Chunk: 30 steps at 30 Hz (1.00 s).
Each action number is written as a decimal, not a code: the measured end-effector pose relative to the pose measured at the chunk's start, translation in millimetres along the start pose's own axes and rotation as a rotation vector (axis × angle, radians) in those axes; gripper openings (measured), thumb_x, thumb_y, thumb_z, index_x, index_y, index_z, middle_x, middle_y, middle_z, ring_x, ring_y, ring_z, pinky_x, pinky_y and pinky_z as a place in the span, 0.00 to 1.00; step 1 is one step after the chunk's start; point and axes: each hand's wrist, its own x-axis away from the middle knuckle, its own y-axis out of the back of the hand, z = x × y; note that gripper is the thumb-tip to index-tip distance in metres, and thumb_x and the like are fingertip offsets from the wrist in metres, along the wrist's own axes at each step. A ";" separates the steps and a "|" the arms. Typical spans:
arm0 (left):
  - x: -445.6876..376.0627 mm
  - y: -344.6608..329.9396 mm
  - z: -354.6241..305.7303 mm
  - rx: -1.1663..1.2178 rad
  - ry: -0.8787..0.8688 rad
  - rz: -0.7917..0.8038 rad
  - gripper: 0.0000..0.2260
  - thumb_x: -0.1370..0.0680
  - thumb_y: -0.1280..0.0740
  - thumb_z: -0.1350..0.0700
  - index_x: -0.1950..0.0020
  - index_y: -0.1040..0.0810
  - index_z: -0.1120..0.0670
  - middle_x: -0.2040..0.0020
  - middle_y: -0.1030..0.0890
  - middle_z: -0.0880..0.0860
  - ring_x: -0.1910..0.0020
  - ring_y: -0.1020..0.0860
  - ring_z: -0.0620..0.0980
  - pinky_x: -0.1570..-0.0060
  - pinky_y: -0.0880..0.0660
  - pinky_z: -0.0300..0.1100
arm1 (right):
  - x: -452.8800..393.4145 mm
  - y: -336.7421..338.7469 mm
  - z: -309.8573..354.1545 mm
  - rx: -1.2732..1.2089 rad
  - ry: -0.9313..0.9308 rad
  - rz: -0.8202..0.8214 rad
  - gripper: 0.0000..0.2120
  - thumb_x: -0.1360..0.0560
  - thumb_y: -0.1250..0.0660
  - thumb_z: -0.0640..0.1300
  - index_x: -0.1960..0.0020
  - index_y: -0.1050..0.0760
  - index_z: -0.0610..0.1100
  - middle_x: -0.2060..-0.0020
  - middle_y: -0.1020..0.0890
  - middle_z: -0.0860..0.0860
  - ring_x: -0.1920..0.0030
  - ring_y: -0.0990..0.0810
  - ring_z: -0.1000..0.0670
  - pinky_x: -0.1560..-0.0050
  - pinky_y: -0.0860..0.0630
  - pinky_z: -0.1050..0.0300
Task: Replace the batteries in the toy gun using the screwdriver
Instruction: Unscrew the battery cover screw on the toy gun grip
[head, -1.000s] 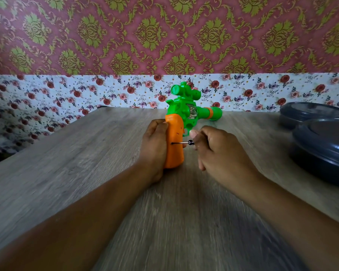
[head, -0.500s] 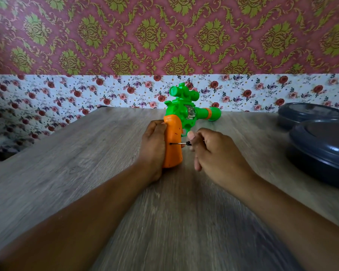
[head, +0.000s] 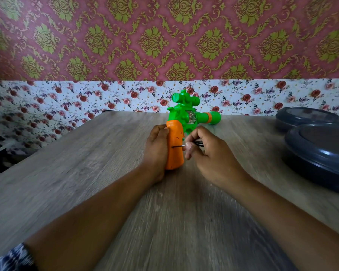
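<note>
the left hand [head: 157, 151] gripped the gun [head: 175, 147] by its orange grip, upright on the table [head: 86, 173]; the right hand [head: 207, 153] pinched the screwdriver [head: 181, 146], tip in the grip. no writing was legible.

Domestic room: ornate damask wallpaper [head: 164, 36] above floral wallpaper [head: 67, 98], wood-grain worktop [head: 86, 163], lidded containers [head: 321, 153] at right.
</note>
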 end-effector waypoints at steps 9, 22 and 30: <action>-1.4 0.7 1.9 -0.006 0.002 -0.002 0.10 0.19 0.45 0.54 0.57 0.28 0.50 0.60 0.25 0.54 0.63 0.24 0.50 0.68 0.27 0.40 | -1.1 4.0 -0.8 0.214 0.059 -0.013 0.09 0.23 0.39 0.48 0.58 0.30 0.45 0.68 0.19 0.46 0.66 0.21 0.45 0.61 0.24 0.46; -0.8 -0.3 0.6 -0.010 0.002 -0.006 0.09 0.19 0.45 0.54 0.56 0.28 0.50 0.58 0.24 0.55 0.64 0.24 0.49 0.70 0.26 0.39 | -1.1 -0.5 -3.8 0.133 0.051 0.009 0.11 0.21 0.43 0.49 0.55 0.29 0.41 0.65 0.20 0.46 0.66 0.23 0.48 0.62 0.27 0.51; -1.9 -0.9 2.2 -0.033 -0.007 -0.021 0.10 0.19 0.44 0.53 0.59 0.28 0.50 0.62 0.25 0.53 0.62 0.25 0.52 0.63 0.28 0.42 | -4.1 4.1 -2.0 0.219 0.086 0.000 0.06 0.24 0.36 0.42 0.59 0.30 0.46 0.67 0.24 0.52 0.67 0.25 0.51 0.66 0.30 0.54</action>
